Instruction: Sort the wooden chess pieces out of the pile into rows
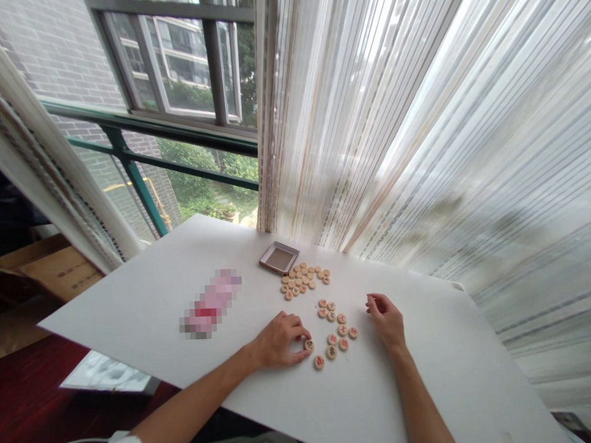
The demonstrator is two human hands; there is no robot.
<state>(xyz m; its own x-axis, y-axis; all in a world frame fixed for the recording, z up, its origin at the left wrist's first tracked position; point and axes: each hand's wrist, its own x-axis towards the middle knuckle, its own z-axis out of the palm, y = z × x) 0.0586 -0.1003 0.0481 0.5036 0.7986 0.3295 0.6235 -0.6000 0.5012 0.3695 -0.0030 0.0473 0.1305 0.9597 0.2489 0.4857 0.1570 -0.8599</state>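
My left hand point(283, 341) rests on the white table with thumb and fingers closed around a round wooden Chinese chess piece point(309, 345) bearing a dark character. Just right of it lie several face-up pieces, among them a red-marked piece point(319, 362) and a dark-marked piece point(332, 352). My right hand point(387, 318) is at the right of these pieces, its fingers curled and pressed together; whether anything is in them is hidden. Farther back sits a cluster of pieces point(306, 274), many showing blank faces and a few showing characters.
A shallow square tray point(279, 256) stands behind the cluster. At the left of the white table point(157, 304) lies a pixelated pink item point(214, 303). Striped curtains point(321, 117) hang along the back edge, beside a window. Cardboard boxes point(49, 269) are at far left.
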